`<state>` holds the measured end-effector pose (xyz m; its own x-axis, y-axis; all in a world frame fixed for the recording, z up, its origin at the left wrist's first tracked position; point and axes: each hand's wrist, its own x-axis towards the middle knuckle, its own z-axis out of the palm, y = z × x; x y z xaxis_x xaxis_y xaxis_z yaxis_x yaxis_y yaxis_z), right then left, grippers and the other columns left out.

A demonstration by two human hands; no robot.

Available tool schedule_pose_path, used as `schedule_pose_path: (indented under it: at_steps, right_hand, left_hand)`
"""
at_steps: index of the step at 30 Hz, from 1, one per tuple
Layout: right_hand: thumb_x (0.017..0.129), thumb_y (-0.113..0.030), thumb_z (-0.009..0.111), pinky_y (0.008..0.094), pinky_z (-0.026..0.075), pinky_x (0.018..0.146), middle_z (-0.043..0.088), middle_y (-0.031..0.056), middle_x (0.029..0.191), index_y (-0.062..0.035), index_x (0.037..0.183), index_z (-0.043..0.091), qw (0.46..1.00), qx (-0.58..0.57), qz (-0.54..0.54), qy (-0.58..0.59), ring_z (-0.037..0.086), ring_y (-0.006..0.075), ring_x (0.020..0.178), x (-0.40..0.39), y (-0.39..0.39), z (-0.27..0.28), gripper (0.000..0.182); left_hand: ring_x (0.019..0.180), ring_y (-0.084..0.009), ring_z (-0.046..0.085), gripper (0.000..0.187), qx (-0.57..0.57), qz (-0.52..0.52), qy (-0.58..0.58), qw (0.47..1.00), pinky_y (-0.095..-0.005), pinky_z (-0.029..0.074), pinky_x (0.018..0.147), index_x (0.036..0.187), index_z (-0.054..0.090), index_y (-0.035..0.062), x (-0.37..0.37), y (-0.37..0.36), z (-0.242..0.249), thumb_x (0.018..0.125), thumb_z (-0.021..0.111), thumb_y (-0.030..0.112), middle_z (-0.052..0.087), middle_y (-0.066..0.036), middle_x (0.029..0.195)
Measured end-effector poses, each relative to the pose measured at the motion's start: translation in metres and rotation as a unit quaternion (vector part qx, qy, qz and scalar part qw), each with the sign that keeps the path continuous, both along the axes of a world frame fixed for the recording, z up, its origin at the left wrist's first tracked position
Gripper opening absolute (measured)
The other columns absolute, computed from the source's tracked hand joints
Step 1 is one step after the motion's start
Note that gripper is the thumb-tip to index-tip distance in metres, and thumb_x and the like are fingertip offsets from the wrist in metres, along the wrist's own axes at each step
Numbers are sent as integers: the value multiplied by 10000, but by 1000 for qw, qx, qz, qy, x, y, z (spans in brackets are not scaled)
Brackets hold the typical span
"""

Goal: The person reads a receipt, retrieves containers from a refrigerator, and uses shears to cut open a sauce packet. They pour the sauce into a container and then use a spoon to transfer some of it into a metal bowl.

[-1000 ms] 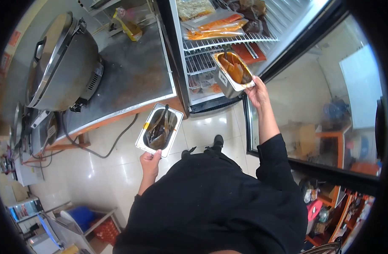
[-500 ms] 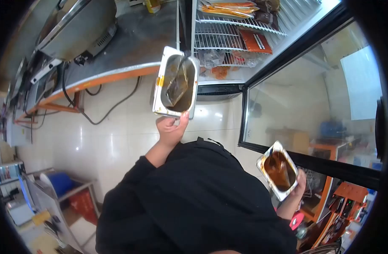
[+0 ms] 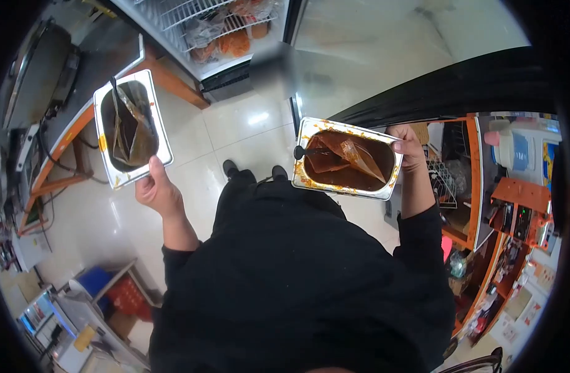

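Note:
My left hand [image 3: 154,191] grips the near rim of a metal food pan [image 3: 159,127], thumb on top. Inside that pan lie dark contents, a clear plastic bag [image 3: 139,133] and a black-handled utensil [image 3: 115,90] leaning on the far rim. Closed on the right end of a second metal pan [image 3: 347,191] is my right hand [image 3: 410,148]. Red-brown sauce [image 3: 335,174] partly fills it, with a plastic bag [image 3: 363,158] and another black-handled utensil [image 3: 302,151] whose working end is hidden. Orange sauce smears mark this pan's rim. Both pans are held in the air, apart from each other.
Ahead stands an opened fridge [image 3: 201,68] with bagged food on wire racks. Its glass door [image 3: 397,56] swings out to the right. A metal worktable [image 3: 105,46] with an orange frame runs along the left. Orange shelving [image 3: 474,186] is at the right.
The view has turned right. The left pan now appears farther left and away from the fridge front. My right hand has brought its pan up and inward, turning it sideways.

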<state>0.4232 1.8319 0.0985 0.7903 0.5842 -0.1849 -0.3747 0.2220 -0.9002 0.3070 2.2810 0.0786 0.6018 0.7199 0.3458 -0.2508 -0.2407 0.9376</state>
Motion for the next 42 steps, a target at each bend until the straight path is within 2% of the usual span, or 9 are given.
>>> schedule_pose_path:
  at_steps: [6, 10, 17, 26, 30, 34, 37, 40, 42]
  right_hand:
    - [636, -192, 697, 230, 282, 401, 489, 23, 511, -55, 556, 460, 999, 43, 7, -26, 414, 86, 427, 5, 1, -28, 284]
    - [641, -179, 681, 230, 325, 418, 533, 51, 547, -39, 578, 494, 995, 97, -14, 5, 453, 102, 443, -9, 33, -25, 242]
    - [679, -157, 638, 214, 377, 486, 551, 43, 597, -45, 606, 508, 996, 83, -22, 37, 480, 96, 497, -29, 68, -3, 187]
    - [777, -187, 587, 233, 420, 605, 572, 40, 713, -70, 684, 492, 978, 98, -183, 0, 517, 97, 626, -51, 170, -9, 177]
    - [781, -198, 586, 265, 453, 666, 567, 46, 749, -78, 724, 473, 973, 115, -199, 7, 541, 124, 686, -61, 188, -14, 175]
    - [772, -240, 603, 287, 463, 750, 565, 55, 835, -43, 829, 519, 976, 46, -212, 18, 555, 137, 796, -68, 244, -1, 222]
    - [798, -225, 584, 295, 456, 766, 547, 44, 853, -46, 851, 511, 984, 90, -149, 22, 542, 132, 830, -45, 291, -37, 200]
    - [833, -193, 561, 325, 455, 774, 542, 41, 876, -49, 896, 507, 979, 162, -106, 64, 539, 135, 839, -5, 378, -38, 167]
    - [855, -207, 546, 309, 477, 677, 547, 24, 839, -72, 898, 535, 985, 149, -79, 36, 552, 126, 754, 35, 443, -49, 142]
  left_hand:
    - [832, -110, 553, 210, 54, 76, 70, 993, -230, 432, 766, 1008, 574, -98, -72, 0, 8, 855, 552, 44, 611, -83, 950]
    - [814, -103, 546, 204, -8, 122, 85, 989, -224, 434, 743, 998, 570, -96, -113, 12, -5, 858, 552, 51, 604, -73, 936]
    - [776, -100, 561, 161, -80, 181, 66, 978, -225, 458, 732, 920, 581, -73, -169, 23, -13, 867, 550, 76, 607, -77, 872]
    - [728, -112, 577, 160, -102, 195, 63, 973, -242, 491, 689, 898, 589, -60, -185, 142, -19, 869, 552, 93, 612, -81, 843]
    - [706, -107, 571, 160, -83, 187, 59, 977, -236, 486, 663, 856, 587, -54, -180, 185, -19, 868, 555, 102, 609, -77, 819]
    - [667, -98, 547, 166, -72, 192, 74, 976, -233, 472, 624, 804, 572, -44, -164, 205, 2, 865, 561, 110, 599, -68, 793]
    - [656, -96, 534, 176, -92, 192, 48, 976, -228, 460, 605, 777, 562, -37, -152, 218, 4, 863, 567, 116, 588, -66, 778]
    - [666, -109, 535, 182, -107, 190, 38, 975, -230, 460, 612, 772, 554, -43, -148, 233, -1, 860, 570, 115, 582, -74, 776]
    - [673, -123, 542, 183, -107, 199, 56, 972, -234, 464, 620, 773, 547, -48, -153, 243, -12, 859, 570, 112, 581, -82, 778]
